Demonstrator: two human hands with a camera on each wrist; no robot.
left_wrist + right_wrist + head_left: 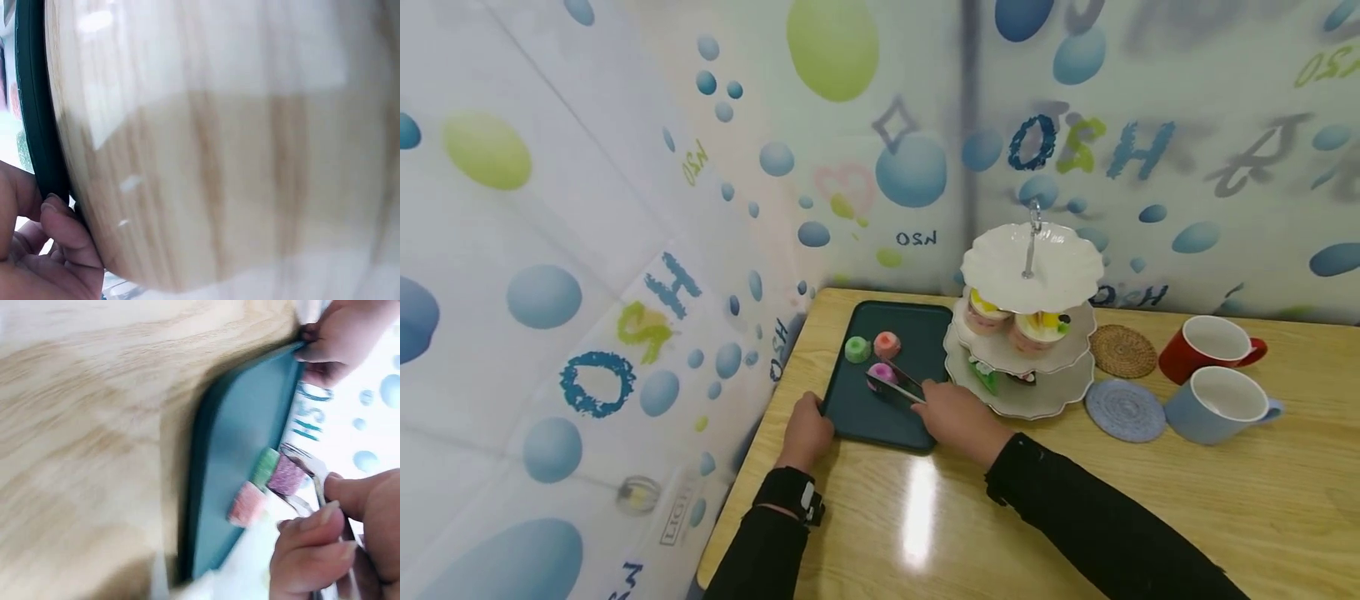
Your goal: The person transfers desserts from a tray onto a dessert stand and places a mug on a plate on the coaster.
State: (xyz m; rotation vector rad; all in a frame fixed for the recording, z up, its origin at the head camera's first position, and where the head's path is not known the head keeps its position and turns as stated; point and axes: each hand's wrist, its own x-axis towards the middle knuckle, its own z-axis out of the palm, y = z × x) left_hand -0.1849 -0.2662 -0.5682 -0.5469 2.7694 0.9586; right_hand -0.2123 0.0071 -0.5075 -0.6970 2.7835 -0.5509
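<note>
My left hand [808, 429] grips the near left edge of the dark green tray [865, 421], thumb and fingers pinching its rim in the left wrist view. My right hand [958, 417] holds metal tongs [897, 387] over the tray. Between the tong tips is a small purple sweet [287, 475] with a sugary-looking coat. A green sweet [857, 349] and a coral-pink sweet [887, 344] sit farther back on the tray. In the right wrist view, the purple sweet appears beside the green one.
A white three-tier stand [1032, 267] with cupcakes [1037, 333] is right of the tray. Beyond it lie a brown woven coaster [1122, 351] and a grey-blue coaster [1126, 410], beside a red mug [1180, 354] and a light blue mug [1202, 417]. Patterned curtains border the wooden table.
</note>
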